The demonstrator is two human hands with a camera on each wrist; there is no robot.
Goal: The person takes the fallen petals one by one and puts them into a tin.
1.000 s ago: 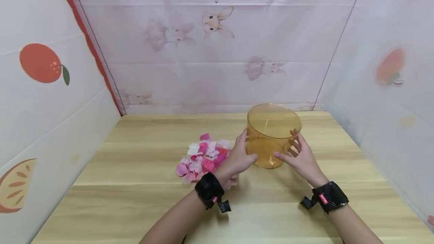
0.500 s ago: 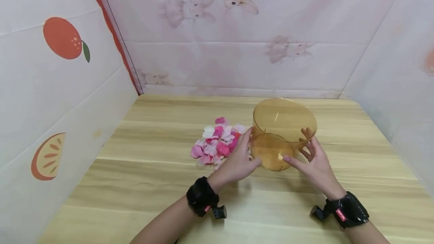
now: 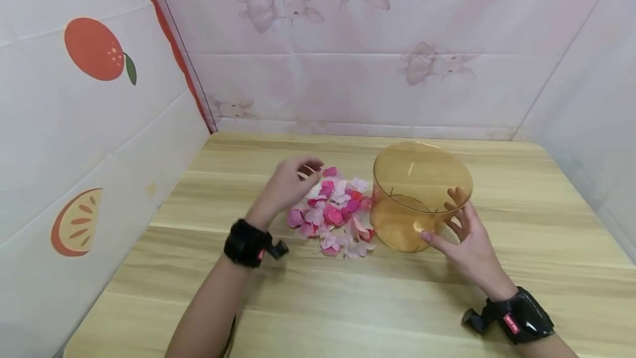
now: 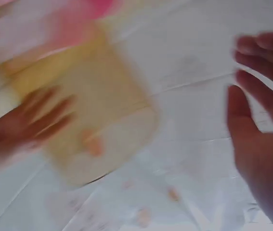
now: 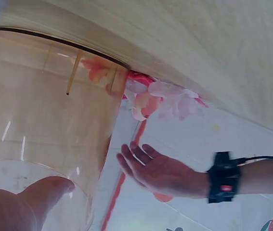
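In the middle of the head view, a see-through amber tub [image 3: 422, 195] is standing upright on the wooden table [image 3: 348, 303], a little to the right of the frame's middle. The right hand [image 3: 464, 236] is touching the tub's near right side, with its fingers [image 3: 459, 203] spread apart and lying against the wall. Just left of the tub, touching its base, a pile of pink and white petals [image 3: 335, 211] is lying on the table. The left hand [image 3: 288, 184] is hovering over the left edge of the pile, with its fingers loosely curled and holding nothing. The left wrist view is too blurry to tell more.
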